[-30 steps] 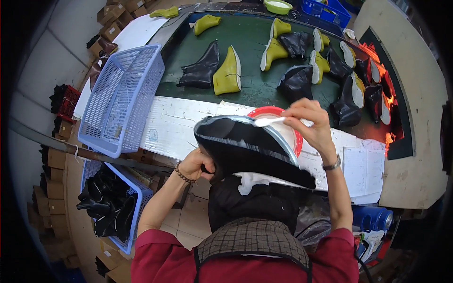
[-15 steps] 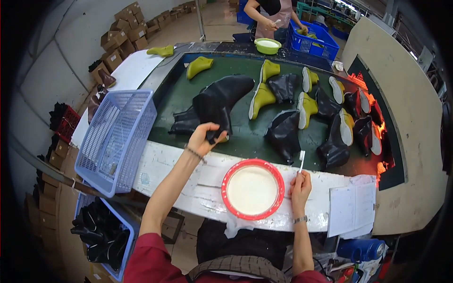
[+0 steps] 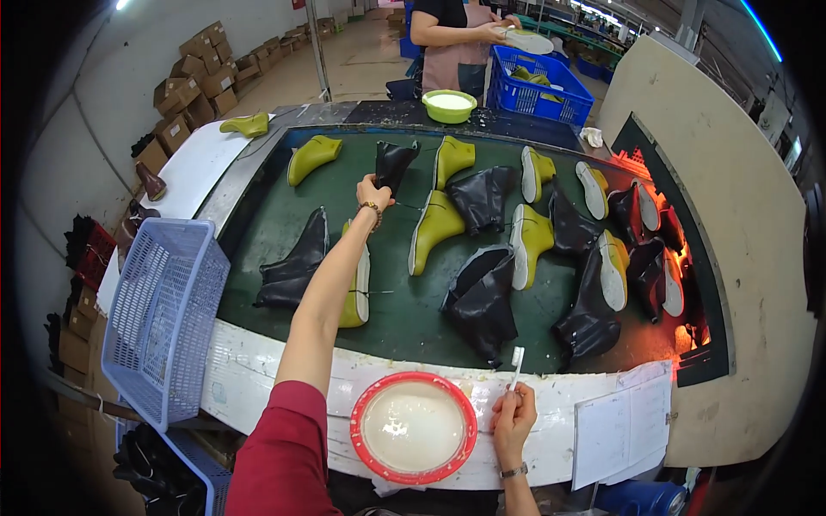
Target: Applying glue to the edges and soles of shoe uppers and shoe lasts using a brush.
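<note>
My left hand [image 3: 376,194] reaches far over the green surface, its fingers closed on the near end of a black boot upper [image 3: 396,162]. Below that arm stand another black upper [image 3: 297,268] and a yellow-green shoe form [image 3: 356,292], partly hidden by my forearm. My right hand [image 3: 514,420] stays near the front edge, pinching a small white toothbrush [image 3: 516,361] with its bristles up. Beside it sits a red-rimmed bowl [image 3: 416,427] of creamy white liquid. More black uppers [image 3: 482,297] and yellow-green shoe forms [image 3: 437,225] lie across the green conveyor belt [image 3: 400,322].
A glowing orange heater opening [image 3: 688,331] is at the right end. A blue-grey basket [image 3: 163,318] stands left; papers [image 3: 621,430] lie at right. Across the belt, a co-worker [image 3: 456,52] holds a pale sole-shaped piece near a green bowl [image 3: 449,107] and a blue crate [image 3: 540,99].
My left hand has carried the black upper away from me to the far side of the belt. The near yellow-green form has come into sight. My right hand still holds the toothbrush.
</note>
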Demonstrator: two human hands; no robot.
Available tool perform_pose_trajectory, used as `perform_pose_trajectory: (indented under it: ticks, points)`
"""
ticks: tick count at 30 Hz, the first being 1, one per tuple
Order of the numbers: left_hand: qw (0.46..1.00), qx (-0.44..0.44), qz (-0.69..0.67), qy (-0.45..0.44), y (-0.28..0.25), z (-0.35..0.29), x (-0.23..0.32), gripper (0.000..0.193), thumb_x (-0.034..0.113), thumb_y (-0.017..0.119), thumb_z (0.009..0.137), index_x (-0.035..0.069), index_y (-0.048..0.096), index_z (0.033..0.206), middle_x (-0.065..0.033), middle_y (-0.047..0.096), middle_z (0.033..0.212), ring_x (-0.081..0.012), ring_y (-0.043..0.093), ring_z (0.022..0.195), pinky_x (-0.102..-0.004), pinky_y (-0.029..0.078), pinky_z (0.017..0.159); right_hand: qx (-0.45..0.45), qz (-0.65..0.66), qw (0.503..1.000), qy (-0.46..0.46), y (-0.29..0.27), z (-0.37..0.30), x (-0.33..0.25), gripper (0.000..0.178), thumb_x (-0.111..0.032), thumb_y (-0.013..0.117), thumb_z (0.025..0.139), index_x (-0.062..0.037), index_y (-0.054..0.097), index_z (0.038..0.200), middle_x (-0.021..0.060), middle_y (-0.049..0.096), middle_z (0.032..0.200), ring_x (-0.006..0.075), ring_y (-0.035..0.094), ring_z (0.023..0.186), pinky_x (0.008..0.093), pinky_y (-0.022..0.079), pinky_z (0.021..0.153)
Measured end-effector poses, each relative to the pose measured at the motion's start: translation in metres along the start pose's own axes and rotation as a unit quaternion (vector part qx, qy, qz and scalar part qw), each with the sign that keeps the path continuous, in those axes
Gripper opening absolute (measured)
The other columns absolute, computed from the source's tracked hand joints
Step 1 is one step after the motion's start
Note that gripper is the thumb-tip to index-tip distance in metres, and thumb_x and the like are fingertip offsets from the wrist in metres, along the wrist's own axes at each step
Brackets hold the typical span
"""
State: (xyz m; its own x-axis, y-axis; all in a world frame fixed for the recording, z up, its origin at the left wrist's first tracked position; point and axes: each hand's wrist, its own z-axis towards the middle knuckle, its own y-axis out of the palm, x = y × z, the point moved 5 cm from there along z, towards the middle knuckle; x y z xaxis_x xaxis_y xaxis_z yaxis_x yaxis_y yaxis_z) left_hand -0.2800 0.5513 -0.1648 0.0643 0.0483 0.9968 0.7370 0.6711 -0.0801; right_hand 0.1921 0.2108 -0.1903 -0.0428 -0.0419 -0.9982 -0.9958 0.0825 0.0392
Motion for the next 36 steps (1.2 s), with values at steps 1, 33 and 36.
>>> perform_pose_trajectory:
  ticks: [1,33,36]
  points:
    - [1.000,0.006,0.028,0.010,0.009,0.005,-0.002,0.034,-0.011,0.061,0.084,-0.009,0.058,0.118,-0.0173,0.065,0.108,-0.0298,0.070,0.081,-0.0378,0.068,0.063,0.003,-0.003,1.000,-0.002,-0.001,-0.001,0.001,0.014,-0.009,0.052,0.105,0.0011,0.054,0.114,0.0012,0.059,0.069,0.0029,0.045,0.048,0.0200,0.034,0.041]
    - [0.684,0.590,0.429,-0.004,-0.713,-0.603,0.064,0.034,0.018,0.066,0.087,0.009,0.072,0.120,-0.0163,0.074,0.105,-0.0353,0.070,0.100,-0.0442,0.055,0.092,0.003,-0.119,0.984,-0.131,-0.002,-0.003,-0.002,0.031,-0.032,0.055,0.108,-0.0023,0.062,0.109,-0.0026,0.048,0.072,0.0042,0.038,0.054,0.0226,0.028,0.042]
    - [0.538,0.646,0.534,-0.090,-0.819,-0.621,0.016,0.038,0.023,0.069,0.086,0.007,0.072,0.120,-0.0169,0.074,0.111,-0.0347,0.070,0.103,-0.0438,0.055,0.093,-0.002,-0.117,0.979,-0.169,0.001,0.007,0.007,0.030,-0.034,0.054,0.109,-0.0040,0.061,0.106,-0.0032,0.047,0.071,0.0039,0.037,0.053,0.0231,0.028,0.041]
